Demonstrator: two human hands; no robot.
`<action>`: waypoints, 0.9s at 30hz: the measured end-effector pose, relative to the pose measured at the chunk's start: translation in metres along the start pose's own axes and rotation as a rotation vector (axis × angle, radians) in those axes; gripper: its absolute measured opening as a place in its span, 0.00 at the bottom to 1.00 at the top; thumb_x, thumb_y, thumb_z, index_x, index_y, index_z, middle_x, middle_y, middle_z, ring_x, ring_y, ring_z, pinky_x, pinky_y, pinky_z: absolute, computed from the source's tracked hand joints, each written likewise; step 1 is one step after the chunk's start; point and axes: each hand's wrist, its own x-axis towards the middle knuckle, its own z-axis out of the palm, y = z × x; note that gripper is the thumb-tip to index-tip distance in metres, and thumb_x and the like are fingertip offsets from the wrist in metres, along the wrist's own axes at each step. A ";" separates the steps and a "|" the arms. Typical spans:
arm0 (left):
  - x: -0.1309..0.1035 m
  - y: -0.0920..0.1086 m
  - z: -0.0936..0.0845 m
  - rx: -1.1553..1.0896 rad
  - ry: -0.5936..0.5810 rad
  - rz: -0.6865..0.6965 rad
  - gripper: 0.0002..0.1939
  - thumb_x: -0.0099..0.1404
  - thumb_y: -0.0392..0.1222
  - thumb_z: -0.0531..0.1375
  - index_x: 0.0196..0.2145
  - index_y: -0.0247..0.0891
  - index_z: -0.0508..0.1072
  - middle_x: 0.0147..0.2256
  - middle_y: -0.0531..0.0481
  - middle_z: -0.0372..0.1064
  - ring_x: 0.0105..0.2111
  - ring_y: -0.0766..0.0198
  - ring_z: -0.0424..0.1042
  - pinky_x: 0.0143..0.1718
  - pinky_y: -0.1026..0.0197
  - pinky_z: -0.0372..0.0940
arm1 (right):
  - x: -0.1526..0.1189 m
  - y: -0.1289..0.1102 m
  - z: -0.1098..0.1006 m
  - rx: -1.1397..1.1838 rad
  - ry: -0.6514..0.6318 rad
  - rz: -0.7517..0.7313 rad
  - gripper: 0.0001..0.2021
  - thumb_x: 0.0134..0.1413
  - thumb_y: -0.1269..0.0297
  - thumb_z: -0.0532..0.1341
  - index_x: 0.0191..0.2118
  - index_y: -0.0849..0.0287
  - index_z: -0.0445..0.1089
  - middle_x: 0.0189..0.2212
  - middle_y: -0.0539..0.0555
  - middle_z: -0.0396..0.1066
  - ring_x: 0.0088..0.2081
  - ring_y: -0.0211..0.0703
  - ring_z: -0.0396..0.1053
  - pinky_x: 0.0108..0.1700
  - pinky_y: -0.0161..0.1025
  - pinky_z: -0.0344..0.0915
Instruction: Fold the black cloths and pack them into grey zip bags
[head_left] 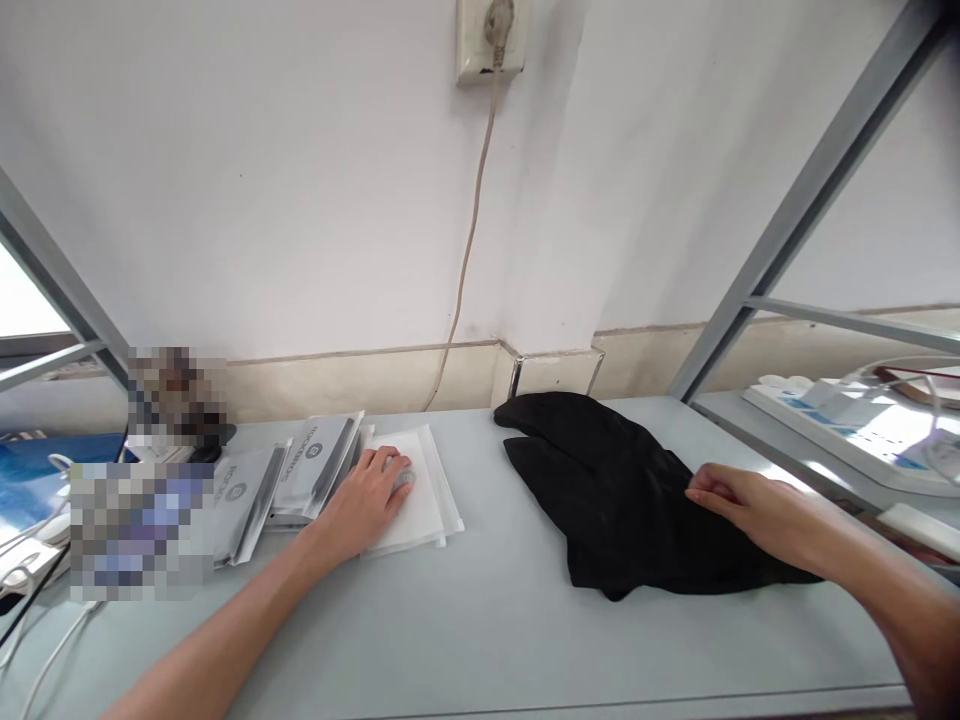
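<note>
Black cloth (615, 500) lies in a loose, matte heap on the right half of the tabletop, its soft folds barely readable to me, with two rounded, tapering flaps pointing far left and a crooked near edge. Left of centre I have a flat zip bag (431, 490) of frosted, translucent plastic, a whitish sheet-like layer showing through it. Farther left, two grey-printed packets (311, 465) (238, 500) sit side by side, smooth and padded, with pale, crisp edges. All of this rests on a smooth grey-blue table (487, 640), set against a plain white wall (300, 200) with cream tiling (337, 385) along its foot. A beige cord (474, 215) hangs from the wall socket (472, 45), and a grey metal post (802, 190) slants up on the right. My left hand (367, 500) reaches in from the near left, fingers bent over the zip bag and thumb a little apart; I cannot tell whether it grips the plastic. My right hand (731, 500) comes from the near right, thumb and fingertips drawn close together at the right part of the cloth; whether a fold is pinched between them, I cannot tell.
</note>
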 end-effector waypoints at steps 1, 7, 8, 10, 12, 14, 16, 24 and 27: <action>0.000 0.000 0.000 0.002 -0.001 0.002 0.14 0.78 0.42 0.51 0.57 0.41 0.67 0.56 0.42 0.66 0.56 0.49 0.65 0.58 0.43 0.65 | 0.003 0.004 0.000 -0.013 -0.033 -0.019 0.14 0.61 0.51 0.55 0.26 0.50 0.64 0.21 0.53 0.70 0.27 0.54 0.70 0.33 0.47 0.61; 0.001 -0.001 0.002 0.009 0.005 0.015 0.14 0.78 0.42 0.51 0.57 0.40 0.67 0.56 0.42 0.66 0.55 0.49 0.65 0.58 0.43 0.65 | 0.009 0.012 -0.015 -0.095 0.145 0.149 0.10 0.66 0.53 0.47 0.38 0.50 0.59 0.32 0.61 0.75 0.37 0.59 0.75 0.40 0.47 0.65; 0.001 -0.002 0.002 0.011 0.007 0.018 0.14 0.78 0.42 0.50 0.57 0.40 0.67 0.56 0.42 0.66 0.55 0.49 0.65 0.58 0.43 0.65 | 0.009 0.012 -0.018 -0.120 0.152 0.185 0.10 0.67 0.52 0.46 0.40 0.50 0.58 0.33 0.63 0.76 0.38 0.61 0.76 0.40 0.48 0.66; 0.001 -0.001 0.002 0.017 0.008 0.019 0.14 0.78 0.42 0.51 0.57 0.40 0.67 0.56 0.42 0.66 0.55 0.49 0.65 0.58 0.43 0.66 | 0.009 0.015 -0.022 -0.170 0.132 0.278 0.10 0.67 0.53 0.46 0.40 0.50 0.59 0.33 0.65 0.77 0.37 0.64 0.76 0.39 0.50 0.66; 0.001 -0.001 0.001 0.025 0.001 0.013 0.14 0.78 0.42 0.51 0.57 0.39 0.68 0.56 0.42 0.66 0.55 0.50 0.66 0.58 0.43 0.66 | 0.009 0.019 -0.021 -0.241 0.083 0.345 0.10 0.65 0.54 0.48 0.36 0.50 0.60 0.33 0.67 0.77 0.37 0.67 0.76 0.38 0.53 0.66; 0.001 0.000 0.000 0.031 -0.009 0.007 0.14 0.78 0.42 0.51 0.57 0.39 0.68 0.56 0.42 0.66 0.55 0.50 0.66 0.57 0.44 0.66 | 0.010 0.022 -0.017 -0.356 0.115 0.319 0.12 0.65 0.53 0.48 0.36 0.51 0.63 0.41 0.72 0.76 0.43 0.74 0.76 0.41 0.59 0.67; 0.001 0.000 0.000 0.031 -0.009 0.005 0.14 0.78 0.41 0.52 0.56 0.39 0.68 0.56 0.42 0.66 0.54 0.50 0.66 0.57 0.45 0.66 | 0.013 0.017 -0.014 -0.449 0.234 0.205 0.17 0.67 0.52 0.45 0.40 0.54 0.66 0.49 0.76 0.73 0.50 0.80 0.72 0.44 0.67 0.65; 0.000 0.001 -0.001 0.064 -0.007 -0.004 0.15 0.78 0.44 0.51 0.57 0.41 0.68 0.57 0.42 0.66 0.56 0.49 0.67 0.55 0.44 0.66 | 0.040 -0.075 0.030 -0.036 0.092 -0.388 0.30 0.71 0.43 0.47 0.70 0.51 0.56 0.69 0.61 0.62 0.68 0.58 0.61 0.69 0.55 0.59; -0.004 0.003 -0.002 0.086 -0.008 -0.013 0.16 0.78 0.48 0.53 0.58 0.42 0.68 0.59 0.42 0.67 0.57 0.47 0.67 0.55 0.43 0.65 | 0.038 -0.093 0.060 -0.157 -0.064 -0.426 0.39 0.68 0.35 0.47 0.76 0.50 0.46 0.76 0.58 0.48 0.75 0.66 0.44 0.72 0.67 0.48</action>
